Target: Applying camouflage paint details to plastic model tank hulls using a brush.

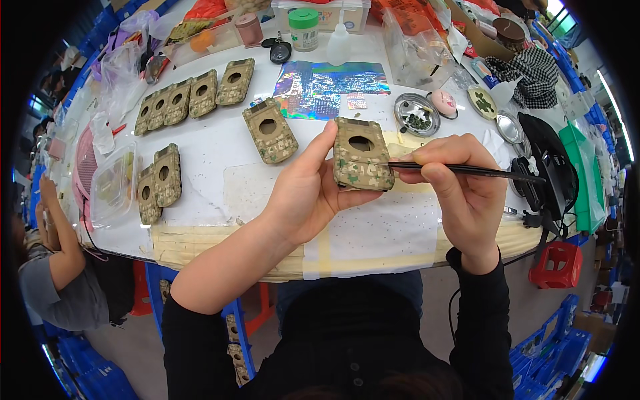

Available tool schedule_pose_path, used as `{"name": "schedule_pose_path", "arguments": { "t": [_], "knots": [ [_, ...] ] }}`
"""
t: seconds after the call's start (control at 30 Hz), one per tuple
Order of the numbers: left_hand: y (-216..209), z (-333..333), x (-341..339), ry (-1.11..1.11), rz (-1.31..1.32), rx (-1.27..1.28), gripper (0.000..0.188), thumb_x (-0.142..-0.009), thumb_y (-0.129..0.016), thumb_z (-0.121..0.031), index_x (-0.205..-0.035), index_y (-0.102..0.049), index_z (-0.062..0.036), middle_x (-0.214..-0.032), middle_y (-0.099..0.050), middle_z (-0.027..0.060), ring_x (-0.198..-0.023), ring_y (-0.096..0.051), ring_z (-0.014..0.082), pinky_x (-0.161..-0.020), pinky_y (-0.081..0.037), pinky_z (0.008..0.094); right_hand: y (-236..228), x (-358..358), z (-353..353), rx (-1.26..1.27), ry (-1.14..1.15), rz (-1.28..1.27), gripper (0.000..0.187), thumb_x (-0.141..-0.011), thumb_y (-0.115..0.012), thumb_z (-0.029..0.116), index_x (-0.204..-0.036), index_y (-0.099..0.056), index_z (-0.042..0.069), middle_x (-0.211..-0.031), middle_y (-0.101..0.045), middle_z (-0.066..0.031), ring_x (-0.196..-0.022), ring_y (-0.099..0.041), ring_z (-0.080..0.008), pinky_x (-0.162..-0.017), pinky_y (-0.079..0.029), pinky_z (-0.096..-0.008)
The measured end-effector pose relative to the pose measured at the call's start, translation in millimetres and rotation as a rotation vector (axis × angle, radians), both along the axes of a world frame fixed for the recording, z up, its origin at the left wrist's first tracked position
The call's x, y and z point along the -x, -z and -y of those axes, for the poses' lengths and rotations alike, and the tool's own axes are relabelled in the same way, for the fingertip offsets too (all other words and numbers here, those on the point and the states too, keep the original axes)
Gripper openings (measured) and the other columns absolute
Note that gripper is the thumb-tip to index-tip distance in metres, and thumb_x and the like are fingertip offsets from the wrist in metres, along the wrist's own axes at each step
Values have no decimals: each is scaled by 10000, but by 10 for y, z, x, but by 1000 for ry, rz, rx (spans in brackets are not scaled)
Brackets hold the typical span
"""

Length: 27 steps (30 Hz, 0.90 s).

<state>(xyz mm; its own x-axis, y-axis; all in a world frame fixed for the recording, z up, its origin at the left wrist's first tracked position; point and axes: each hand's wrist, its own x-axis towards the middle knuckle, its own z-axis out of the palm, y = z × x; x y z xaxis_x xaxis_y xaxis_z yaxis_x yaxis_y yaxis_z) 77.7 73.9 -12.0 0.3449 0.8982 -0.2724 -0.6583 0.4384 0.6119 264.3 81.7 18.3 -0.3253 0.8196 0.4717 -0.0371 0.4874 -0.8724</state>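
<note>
Head view: camouflage shell (362,161) held over the table (200,160), brush (470,171) at its right edge.
Left hand (301,195) grips the shell; right hand (465,180) pinches the brush. Second shell (276,147) lies just left; shiny sheet (313,87) and round tin (400,107) beyond; clear box (112,212) far left; red stool (557,267) at right.

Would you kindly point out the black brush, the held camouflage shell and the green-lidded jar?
Black brush (470,170), head view: its handle.
Held camouflage shell (360,164), head view: face below the hole.
Green-lidded jar (305,37), head view: its body.
</note>
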Motion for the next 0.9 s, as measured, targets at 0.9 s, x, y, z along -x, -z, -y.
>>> {"name": "schedule_pose_path", "arguments": {
  "t": [0.9],
  "knots": [
    [31, 7, 46, 74, 36, -68, 493, -978, -287, -409, -1251, -389, -11, -1151, -550, 148, -1010, -597, 224, -847, -533, 377, 26, -6, 13, -12, 11, -18, 108, -830, -648, 55, -882, -617, -35, -829, -605, -66, -731, -565, -106, -625, -441, -211]
  ]
}}
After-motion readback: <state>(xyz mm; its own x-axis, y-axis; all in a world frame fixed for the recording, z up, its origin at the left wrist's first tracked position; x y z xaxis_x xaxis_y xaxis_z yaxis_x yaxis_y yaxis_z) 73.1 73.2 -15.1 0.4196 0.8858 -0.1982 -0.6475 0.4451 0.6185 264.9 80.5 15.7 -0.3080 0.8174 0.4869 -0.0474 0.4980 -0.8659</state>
